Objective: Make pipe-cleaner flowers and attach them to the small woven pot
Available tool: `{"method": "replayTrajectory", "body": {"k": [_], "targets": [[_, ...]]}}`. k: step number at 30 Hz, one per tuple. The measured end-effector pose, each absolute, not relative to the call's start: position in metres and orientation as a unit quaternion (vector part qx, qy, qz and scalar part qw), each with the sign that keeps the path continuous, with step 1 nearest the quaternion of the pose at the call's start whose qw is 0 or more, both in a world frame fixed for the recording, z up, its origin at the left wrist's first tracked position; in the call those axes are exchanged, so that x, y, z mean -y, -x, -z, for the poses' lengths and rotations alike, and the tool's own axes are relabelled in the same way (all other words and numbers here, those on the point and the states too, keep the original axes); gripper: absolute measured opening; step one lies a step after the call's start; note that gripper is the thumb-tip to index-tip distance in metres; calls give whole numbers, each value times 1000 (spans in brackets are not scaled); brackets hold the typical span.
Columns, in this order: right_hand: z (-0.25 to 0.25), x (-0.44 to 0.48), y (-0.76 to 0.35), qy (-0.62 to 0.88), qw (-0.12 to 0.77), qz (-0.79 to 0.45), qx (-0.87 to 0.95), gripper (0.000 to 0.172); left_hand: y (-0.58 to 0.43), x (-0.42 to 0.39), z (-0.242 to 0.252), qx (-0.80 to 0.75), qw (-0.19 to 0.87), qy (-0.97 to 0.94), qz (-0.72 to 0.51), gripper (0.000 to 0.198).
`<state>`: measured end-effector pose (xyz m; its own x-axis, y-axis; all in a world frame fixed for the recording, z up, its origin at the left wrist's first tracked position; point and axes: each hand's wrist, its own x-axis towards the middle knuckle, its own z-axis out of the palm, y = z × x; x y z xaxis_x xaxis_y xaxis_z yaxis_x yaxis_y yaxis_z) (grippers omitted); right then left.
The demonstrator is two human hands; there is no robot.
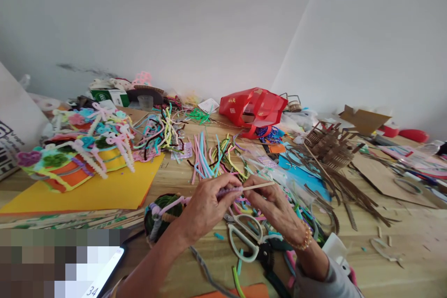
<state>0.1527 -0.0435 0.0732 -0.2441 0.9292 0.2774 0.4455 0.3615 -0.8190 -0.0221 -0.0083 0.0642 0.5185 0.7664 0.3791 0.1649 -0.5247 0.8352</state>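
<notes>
My left hand (pixel 206 207) and my right hand (pixel 274 209) meet above the wooden tabletop (pixel 394 260). A thin wooden stick (pixel 259 186) points to the right from between them. A lilac pipe cleaner (pixel 226 191) is coiled around the stick's left part and pinched by my left fingers. My right fingertips press against the stick and coil. The pipe cleaner's tail runs left to a round bundle of dark green and black strands (pixel 162 216). White-handled scissors (pixel 244 237) and black-handled pliers (pixel 267 256) lie below my hands.
A yellow card sheet (pixel 104 191) bears colourful pipe-cleaner craft pieces (pixel 80 149). Loose pipe cleaners (pixel 206 158) spread across the table. Further back are a red plastic bag (pixel 253 111), a slatted cardboard model (pixel 330 146) and cardboard sheets (pixel 384 181). A phone (pixel 104 274) lies lower left.
</notes>
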Motion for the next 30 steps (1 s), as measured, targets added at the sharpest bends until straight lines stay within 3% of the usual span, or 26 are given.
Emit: {"method": "replayTrajectory", "body": {"k": [6,9,14,18,22,30], "targets": [[-63,42,-147,474,400,-365,694,31,25,1,-63,-310,383,-770,-405,14],[-60,44,-144,477,391,-204,760,20,26,-1,-63,-318,407,-754,-406,16],[-56,49,-142,475,329,148,803,16,26,-2,-61,-319,435,-744,-395,18],[-54,48,-144,470,329,263,775,11,26,-2,-59,-321,430,-752,-383,20],[-59,43,-149,428,365,271,781,18,26,-3,-58,-324,424,-760,-371,20],[-68,37,-161,383,290,154,864,13,27,-4,-57,-318,419,-779,-341,19]]}}
